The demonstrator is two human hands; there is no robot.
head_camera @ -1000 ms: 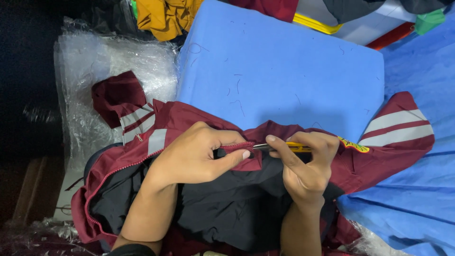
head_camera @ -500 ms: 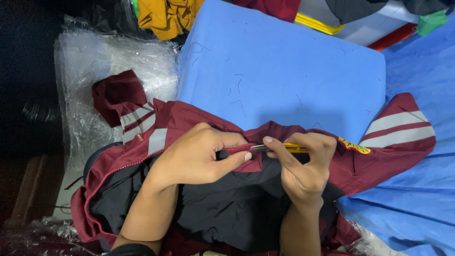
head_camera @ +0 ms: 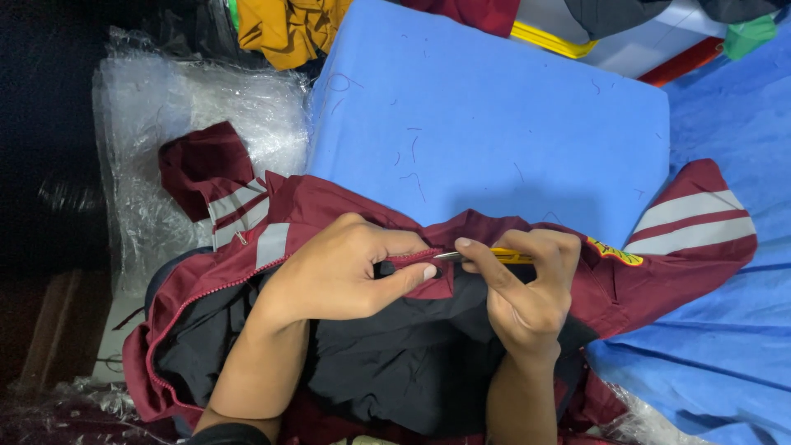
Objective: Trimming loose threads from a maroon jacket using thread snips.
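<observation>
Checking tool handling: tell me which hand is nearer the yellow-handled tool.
Right. The right hand grips the yellow-handled tool; the left hand pinches the maroon jacket beside its tip.

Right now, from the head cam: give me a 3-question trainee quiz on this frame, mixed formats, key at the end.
1. True or false: the left hand pinches the maroon jacket at its zipper edge.
2. Multiple choice: the right hand holds A) a yellow-handled tool, B) a spool, C) a folded sleeve.
3. Fill in: the jacket lies partly on a ____ foam pad.

Key
1. True.
2. A; its metal tip points toward the left hand's thumb.
3. Blue.
</observation>
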